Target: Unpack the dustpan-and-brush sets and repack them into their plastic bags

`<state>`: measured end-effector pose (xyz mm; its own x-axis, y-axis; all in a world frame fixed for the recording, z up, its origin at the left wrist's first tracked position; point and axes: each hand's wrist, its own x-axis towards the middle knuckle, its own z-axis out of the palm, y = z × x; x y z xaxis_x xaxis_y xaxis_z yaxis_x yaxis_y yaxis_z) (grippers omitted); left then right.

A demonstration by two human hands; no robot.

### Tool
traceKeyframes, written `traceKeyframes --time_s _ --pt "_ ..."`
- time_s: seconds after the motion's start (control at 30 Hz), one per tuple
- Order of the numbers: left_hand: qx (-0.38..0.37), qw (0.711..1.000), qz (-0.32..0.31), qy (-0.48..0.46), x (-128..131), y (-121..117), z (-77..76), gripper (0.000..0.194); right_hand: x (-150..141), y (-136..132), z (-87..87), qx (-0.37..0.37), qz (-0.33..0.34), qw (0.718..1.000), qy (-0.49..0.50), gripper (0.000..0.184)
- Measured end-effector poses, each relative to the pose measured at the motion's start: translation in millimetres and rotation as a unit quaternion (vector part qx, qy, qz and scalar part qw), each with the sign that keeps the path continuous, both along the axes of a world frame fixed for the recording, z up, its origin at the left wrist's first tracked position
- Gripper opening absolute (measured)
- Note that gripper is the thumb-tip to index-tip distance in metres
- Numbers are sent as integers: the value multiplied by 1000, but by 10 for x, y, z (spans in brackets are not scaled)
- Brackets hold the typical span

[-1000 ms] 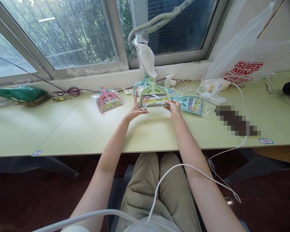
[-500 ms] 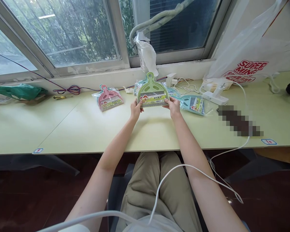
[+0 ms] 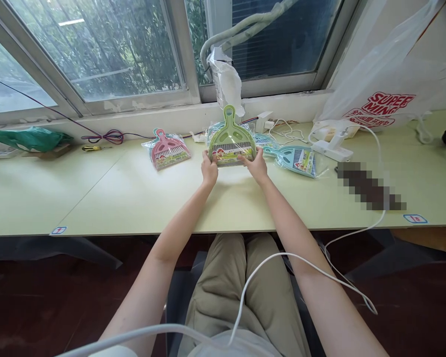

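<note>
A green dustpan and brush set (image 3: 230, 136) in clear wrapping is held up above the table, its handle pointing away from me. My left hand (image 3: 209, 169) grips its left edge, thumb on the front. Closed on its lower right side is my right hand (image 3: 257, 166), with the thumb across the label. To the left lies a packaged pink dustpan and brush set (image 3: 168, 150). A light-blue packaged dustpan and brush set (image 3: 296, 159) lies to the right. More wrapped sets are behind the green one, partly hidden by it.
A window (image 3: 126, 49) runs behind the table (image 3: 141, 198). At the back left are a green bag (image 3: 33, 140), a small screwdriver (image 3: 91, 148) and bundled wires (image 3: 113, 136). On the right stand a power strip (image 3: 332, 150) and a plastic bag (image 3: 386, 94). A white cable (image 3: 275, 255) crosses my lap.
The green set has shifted slightly left and up, and tilts a little differently. My right hand has moved inward, its thumb now further across the front. My left hand keeps its hold.
</note>
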<state>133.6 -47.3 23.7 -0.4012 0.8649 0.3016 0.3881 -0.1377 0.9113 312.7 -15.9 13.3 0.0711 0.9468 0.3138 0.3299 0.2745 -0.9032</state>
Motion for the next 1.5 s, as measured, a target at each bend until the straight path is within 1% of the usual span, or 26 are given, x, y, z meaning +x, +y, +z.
traceKeyframes --time_s 0.03,0.1,0.23,0.3,0.43,0.5,0.6,0.7,0.83,0.93,1.0,1.1,1.2,1.3,1.4,1.5 --pt "2 1000 5 10 10 -10 0 37 -13 -19 3 2 -21 999 -26 74" --pt "7 999 15 34 33 -31 3 36 -35 -56 17 6 -66 996 -55 80" --pt "-2 996 30 80 102 -91 41 36 -56 -104 41 18 -101 992 -74 78" --pt "-14 994 39 98 141 -137 80 46 -64 -114 44 11 -105 992 -76 78" --pt "-39 992 49 105 195 -239 184 75 -101 -130 46 10 -96 992 -78 77" --pt "-53 992 47 101 202 -278 231 81 -127 -140 45 17 -92 992 -83 78" --pt "-76 990 46 111 196 -310 278 83 -160 -155 35 31 -90 992 -88 79" --pt "-84 987 48 129 193 -313 287 81 -172 -166 21 43 -88 991 -91 80" --pt "-62 983 74 159 209 -295 259 77 -164 -180 24 53 -109 988 -93 78" --pt "-51 980 83 176 220 -283 232 73 -155 -180 33 45 -115 989 -81 76" --pt "-43 979 86 181 225 -275 212 71 -147 -170 35 28 -116 990 -69 71" --pt "-30 975 99 195 230 -256 171 60 -130 -148 36 8 -124 991 -58 60" --pt "-14 974 104 200 221 -225 124 45 -105 -129 42 7 -141 988 -59 57" --pt "-3 982 89 165 182 -187 91 33 -74 -112 46 11 -146 988 -55 52" --pt "16 995 41 89 123 -145 78 26 -34 -75 31 26 -137 990 -36 43" --pt "28 999 4 24 70 -100 65 25 9 -10 -8 52 -119 992 -9 41"
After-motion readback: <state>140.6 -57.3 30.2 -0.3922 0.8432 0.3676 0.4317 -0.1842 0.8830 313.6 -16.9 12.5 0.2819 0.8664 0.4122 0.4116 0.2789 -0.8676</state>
